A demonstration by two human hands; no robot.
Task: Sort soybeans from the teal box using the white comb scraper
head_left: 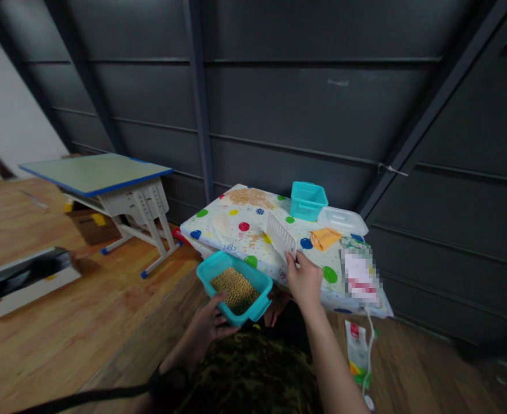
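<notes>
My left hand (208, 323) grips the near rim of a teal plastic tub (207, 276) filled with yellowish beans (235, 289), held just off the front edge of a small table. My right hand (304, 280) is closed on a white slotted plastic scraper (280, 236), which stands tilted on the table's polka-dot cloth (236, 221). A scatter of loose beans (250, 197) lies at the far left of the cloth, and a few more lie beside the scraper.
A second teal tub (307, 200), a clear lid (342, 220) and an orange cloth (325, 238) sit at the table's back right. A blue-edged desk (96, 173) stands left on the wooden floor. A dark panelled wall rises behind. A packet (357, 344) lies on the floor.
</notes>
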